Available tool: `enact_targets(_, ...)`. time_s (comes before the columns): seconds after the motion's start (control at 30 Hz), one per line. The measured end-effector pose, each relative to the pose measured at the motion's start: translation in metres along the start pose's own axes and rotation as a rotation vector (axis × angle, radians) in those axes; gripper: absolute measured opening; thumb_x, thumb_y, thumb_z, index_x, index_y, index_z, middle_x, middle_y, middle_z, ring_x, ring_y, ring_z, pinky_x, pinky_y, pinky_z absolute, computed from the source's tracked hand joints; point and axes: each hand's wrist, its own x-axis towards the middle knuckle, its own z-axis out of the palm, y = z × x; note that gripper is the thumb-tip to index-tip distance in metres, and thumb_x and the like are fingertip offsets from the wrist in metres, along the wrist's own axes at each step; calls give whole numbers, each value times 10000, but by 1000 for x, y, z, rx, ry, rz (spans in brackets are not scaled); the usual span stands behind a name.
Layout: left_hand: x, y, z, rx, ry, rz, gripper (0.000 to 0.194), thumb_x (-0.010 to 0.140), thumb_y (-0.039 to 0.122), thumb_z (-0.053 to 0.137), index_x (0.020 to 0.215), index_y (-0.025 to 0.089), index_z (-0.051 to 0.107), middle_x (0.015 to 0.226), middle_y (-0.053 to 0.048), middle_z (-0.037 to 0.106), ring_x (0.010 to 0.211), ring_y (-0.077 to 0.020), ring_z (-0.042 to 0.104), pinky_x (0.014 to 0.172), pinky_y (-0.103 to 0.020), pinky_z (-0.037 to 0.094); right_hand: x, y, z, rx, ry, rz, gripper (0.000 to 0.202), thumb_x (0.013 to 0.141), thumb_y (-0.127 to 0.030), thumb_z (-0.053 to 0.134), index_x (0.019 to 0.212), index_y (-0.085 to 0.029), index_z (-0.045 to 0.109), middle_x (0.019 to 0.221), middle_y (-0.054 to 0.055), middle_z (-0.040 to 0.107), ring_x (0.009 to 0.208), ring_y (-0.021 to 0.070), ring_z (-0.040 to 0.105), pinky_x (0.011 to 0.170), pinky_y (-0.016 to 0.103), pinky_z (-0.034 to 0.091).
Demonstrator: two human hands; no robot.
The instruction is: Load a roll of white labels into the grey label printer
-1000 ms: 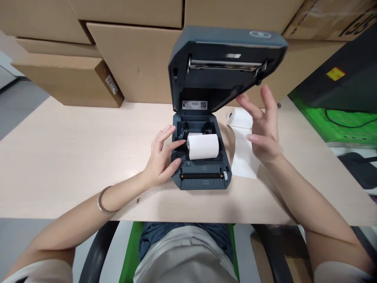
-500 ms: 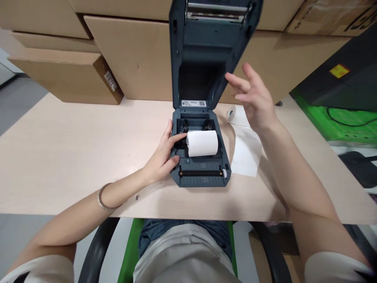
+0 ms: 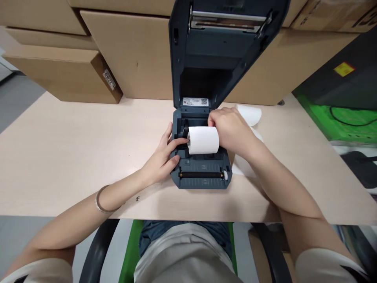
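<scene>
A dark grey label printer (image 3: 203, 182) lies on the table with its lid (image 3: 203, 51) raised. In its bay sits a white paper roll (image 3: 204, 140). My left hand (image 3: 161, 155) rests along the printer's left wall, fingers apart, its index fingertip at the roll's left end and its thumb on the left rim. My right hand (image 3: 231, 127) is curled against the roll's right end. Its fingers cover the right roll holder, and their tips are partly hidden. Near the front runs a black roller (image 3: 202, 174). The left roll holder (image 3: 185, 127) shows behind the roll.
Behind my right hand lies a second paper roll (image 3: 250, 115), its loose strip (image 3: 244, 167) running forward beside the printer. Cardboard boxes (image 3: 138, 59) stand along the table's back edge, close behind the lid. A black case (image 3: 332, 74) stands at the right over something green.
My right hand has come down and left from the air beside the lid to the roll's right end, and its fingers have curled. My left hand stays at the printer's left side.
</scene>
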Motion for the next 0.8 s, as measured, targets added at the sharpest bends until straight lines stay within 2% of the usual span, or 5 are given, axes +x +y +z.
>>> enact_targets(0.17,6,14,-15,-22,-114,-76,510,1099,585,363,1453,270,552,1721,-127,322,1631,-336,312,1350,-587,312,13,12,-2,12,-2,-135,162,825,-201,666,985,-182,689,1068,136,693,1068,336,630,959,472,474)
enact_targets(0.3,8,18,-18,-37,-116,-95,458,1113,538,352,1419,273,568,1695,-117,344,1585,-312,383,1347,-559,327,18,15,-22,209,-18,-166,268,908,-377,661,1105,-206,722,1233,134,701,1103,314,655,965,460,517)
enact_targets(0.6,8,13,-13,-8,-66,-62,303,1094,450,421,1266,250,570,1611,-135,444,1453,-308,515,1228,-531,467,45,34,-45,525,-45,-127,167,843,-370,714,909,-223,757,903,59,776,901,249,714,882,427,581)
enact_targets(0.7,9,12,-13,16,-44,-69,254,1081,436,424,1175,233,544,1547,-153,511,1397,-310,554,1170,-515,503,54,35,-34,451,-53,-120,182,843,-279,664,968,-201,772,944,66,784,909,243,721,895,424,578)
enact_targets(0.8,9,12,-13,23,-24,-73,233,1070,444,424,1121,235,516,1497,-156,552,1348,-313,586,1125,-505,524,57,29,-22,211,-225,-133,230,837,-229,601,972,-209,787,945,60,786,907,255,717,888,429,564)
